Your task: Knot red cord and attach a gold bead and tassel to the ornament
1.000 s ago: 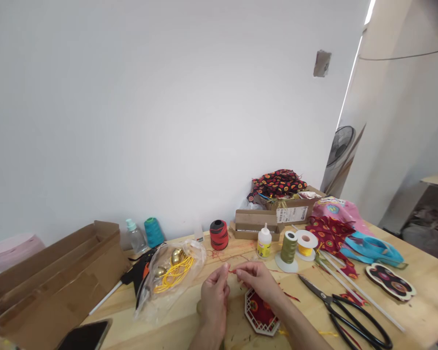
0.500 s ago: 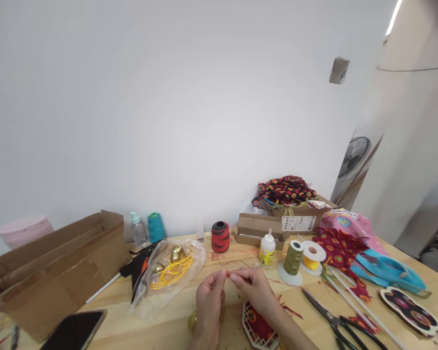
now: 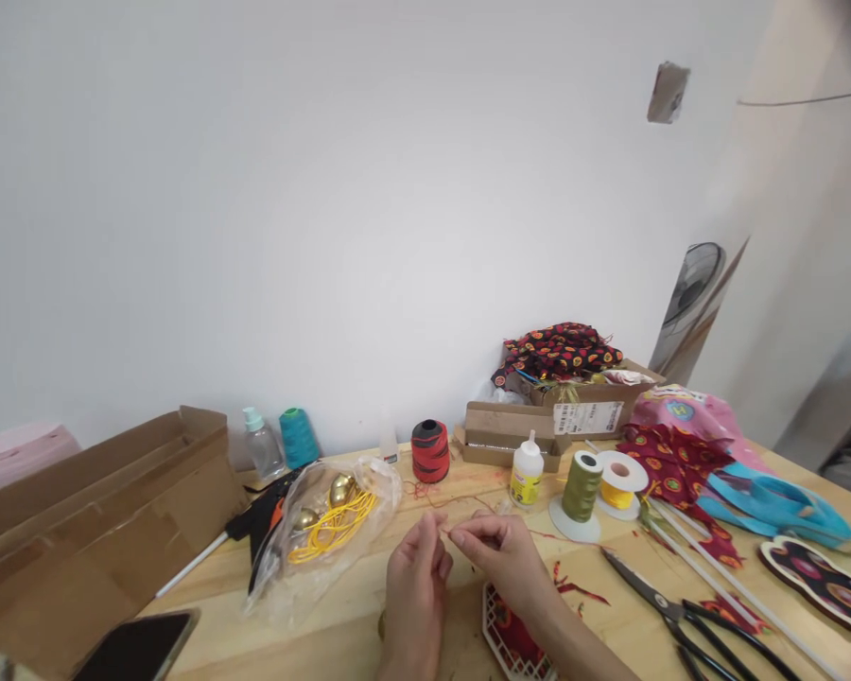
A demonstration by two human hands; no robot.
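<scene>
My left hand (image 3: pixel 417 582) and my right hand (image 3: pixel 507 558) meet above the table's middle, fingertips almost touching. Each pinches a thin red thread between thumb and forefinger; only a trace of it shows between them. Below my right wrist lies a white lattice frame (image 3: pixel 496 629) with red patterned fabric (image 3: pixel 516 648) inside, partly covered by the forearm. A round gold-coloured thing (image 3: pixel 381 624) peeks out beside my left wrist, mostly hidden. Behind the hands stands a red-and-black thread spool (image 3: pixel 430 452), loose red strands at its foot.
Left are a cardboard box (image 3: pixel 113 530), a phone (image 3: pixel 138 648) and a plastic bag (image 3: pixel 304 577) with gold bells and yellow cord. To the right stand a glue bottle (image 3: pixel 527 473), a green spool (image 3: pixel 581 487) and a yellow ribbon roll (image 3: pixel 620 473). Black scissors (image 3: pixel 670 610) lie before white sticks (image 3: pixel 738 586).
The view has shifted slightly. Both hands keep pinching at nearly the same spot, with a slightly wider gap between the fingertips. The gold-coloured thing is more hidden behind my left wrist.
</scene>
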